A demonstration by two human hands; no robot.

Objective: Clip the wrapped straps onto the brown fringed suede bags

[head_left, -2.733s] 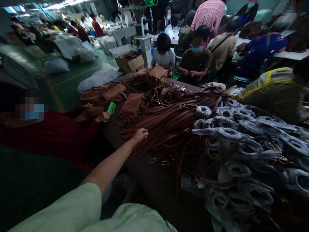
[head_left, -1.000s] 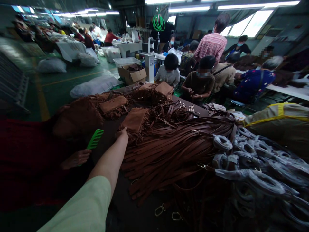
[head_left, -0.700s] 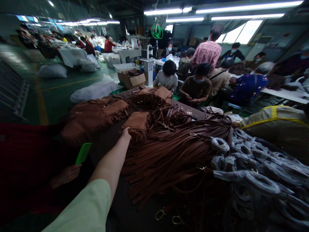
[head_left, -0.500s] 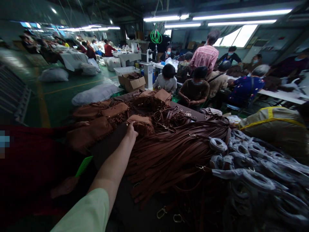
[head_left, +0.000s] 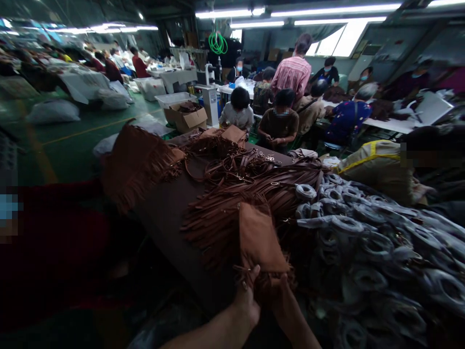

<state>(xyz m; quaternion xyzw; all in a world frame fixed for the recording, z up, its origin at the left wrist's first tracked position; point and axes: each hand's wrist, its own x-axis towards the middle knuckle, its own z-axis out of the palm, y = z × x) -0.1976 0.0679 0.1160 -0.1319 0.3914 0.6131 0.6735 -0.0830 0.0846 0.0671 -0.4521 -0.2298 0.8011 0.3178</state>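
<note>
Fringed brown rectangular pouch (head_left: 260,237), held two-handed
Left hand (head_left: 250,296) and right hand (head_left: 283,294) grasp its near end; long dark-brown straps (head_left: 214,215) lie beyond.

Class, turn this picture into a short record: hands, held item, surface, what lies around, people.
Left hand: left hand gripping the near end of the bag
Right hand: right hand on the same end
Held item: brown fringed bag
Surface: dark table
Beyond the bag: brown straps; small metal fittings
To the right: plastic-wrapped coils
To the left: large fringed piece; co-worker's red sleeve
Background: several people seated or standing
</note>
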